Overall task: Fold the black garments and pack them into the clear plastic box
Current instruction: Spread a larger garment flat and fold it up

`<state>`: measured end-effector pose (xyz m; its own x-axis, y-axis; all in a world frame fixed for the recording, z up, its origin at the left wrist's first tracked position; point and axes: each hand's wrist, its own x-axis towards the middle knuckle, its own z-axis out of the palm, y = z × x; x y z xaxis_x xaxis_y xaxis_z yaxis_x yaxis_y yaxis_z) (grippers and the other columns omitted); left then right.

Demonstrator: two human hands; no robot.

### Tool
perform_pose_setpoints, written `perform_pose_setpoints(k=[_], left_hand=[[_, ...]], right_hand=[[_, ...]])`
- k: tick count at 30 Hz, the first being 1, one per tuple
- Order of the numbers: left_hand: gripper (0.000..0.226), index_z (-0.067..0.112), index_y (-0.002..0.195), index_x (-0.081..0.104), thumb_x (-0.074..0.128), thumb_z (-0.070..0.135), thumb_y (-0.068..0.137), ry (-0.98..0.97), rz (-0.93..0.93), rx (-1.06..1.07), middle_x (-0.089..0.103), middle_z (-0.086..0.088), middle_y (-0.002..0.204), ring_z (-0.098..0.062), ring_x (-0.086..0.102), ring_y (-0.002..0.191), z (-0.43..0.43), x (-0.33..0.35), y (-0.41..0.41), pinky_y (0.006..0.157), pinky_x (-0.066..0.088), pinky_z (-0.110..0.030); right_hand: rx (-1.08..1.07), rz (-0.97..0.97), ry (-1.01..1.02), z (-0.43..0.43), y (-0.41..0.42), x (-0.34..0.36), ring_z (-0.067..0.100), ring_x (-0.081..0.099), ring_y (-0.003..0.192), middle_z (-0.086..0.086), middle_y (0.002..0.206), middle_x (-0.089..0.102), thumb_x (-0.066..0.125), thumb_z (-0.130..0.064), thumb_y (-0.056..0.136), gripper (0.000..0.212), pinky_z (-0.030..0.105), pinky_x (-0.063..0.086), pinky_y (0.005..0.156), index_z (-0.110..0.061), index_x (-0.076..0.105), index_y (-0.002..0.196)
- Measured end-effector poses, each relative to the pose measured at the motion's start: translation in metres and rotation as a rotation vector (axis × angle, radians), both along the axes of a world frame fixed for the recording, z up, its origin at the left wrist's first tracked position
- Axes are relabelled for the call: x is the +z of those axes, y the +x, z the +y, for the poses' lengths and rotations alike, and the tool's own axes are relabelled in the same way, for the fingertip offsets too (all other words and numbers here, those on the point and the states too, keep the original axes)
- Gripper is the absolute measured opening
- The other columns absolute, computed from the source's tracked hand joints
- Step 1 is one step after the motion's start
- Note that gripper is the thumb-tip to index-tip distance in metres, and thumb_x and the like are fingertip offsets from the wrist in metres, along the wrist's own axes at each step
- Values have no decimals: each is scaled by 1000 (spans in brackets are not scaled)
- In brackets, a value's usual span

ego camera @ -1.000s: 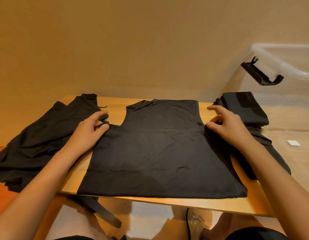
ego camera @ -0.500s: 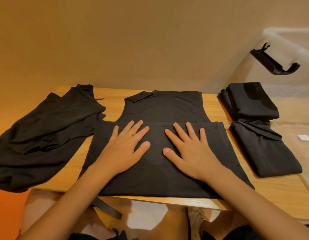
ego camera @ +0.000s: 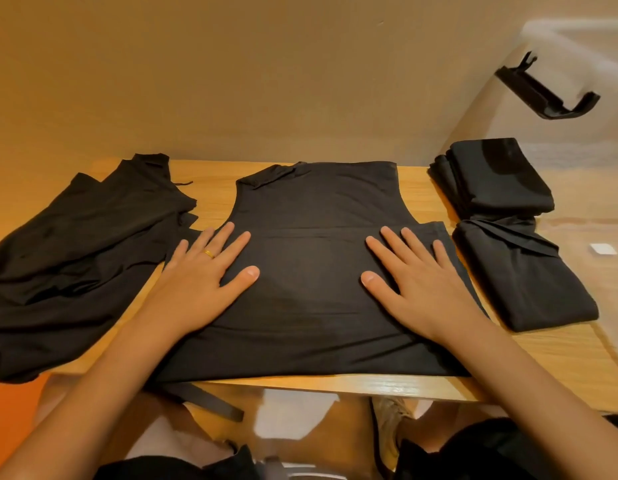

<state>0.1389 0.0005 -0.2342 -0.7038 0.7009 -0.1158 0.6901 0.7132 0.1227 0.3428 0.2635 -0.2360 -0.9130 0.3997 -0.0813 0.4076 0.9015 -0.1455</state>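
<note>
Table (ego camera: 574, 362) | black garment (ego camera: 314, 209), neck toward wall (ego camera: 266, 81) | left hand (ego camera: 200, 282), right hand (ego camera: 425, 282) pressing flat, unclenched

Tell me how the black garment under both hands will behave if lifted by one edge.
Probably floppy: the garment lies thin and flat on the table, and a strap dangles off the front edge. Likely light, sagging and losing its shape; the pile at left lies in loose folds.

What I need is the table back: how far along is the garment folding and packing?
Done: two folded black garments lie at the wooden table's right. In hand: left hand and right hand press flat on the spread black sleeveless garment. Remaining: folding it and the crumpled black garment pile, then packing everything into the clear plastic box.
</note>
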Motion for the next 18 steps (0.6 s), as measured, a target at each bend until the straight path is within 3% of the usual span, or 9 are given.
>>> perform_pose_setpoints(k=[7,10,13,18], left_hand=[[85,45,159,7,1,83,83,49,-13,27,-2,13,168,-10,-5,155,-5,2,-3,126,-2,-45],[74,42,159,13,7,75,92,146,-14,-75,3,12,168,-6,-5,154,-3,7,10,123,-9,-47],[68,47,157,16,10,71,94,242,-66,-147,2,19,166,0,-9,152,-8,10,34,122,-12,-47],[68,55,154,5,2,76,89,90,-62,-151,-10,23,165,0,-17,151,-22,2,44,123,-10,-39]], right_hand=[[-98,31,-74,27,14,1,15,-6,156,-5,170,0,10,-77,93,80,41,-3,125,-35,8,162],[-58,67,-39,14,13,11,18,-10,156,-1,170,-1,10,-74,96,79,40,-9,124,-31,9,162],[73,132,-31,-11,18,23,13,-16,155,-9,168,-4,8,-72,95,78,38,-12,124,-32,8,162],[173,-22,-37,-27,32,6,8,-25,151,-15,167,-16,-2,-76,91,75,39,-14,124,-44,-8,158]])
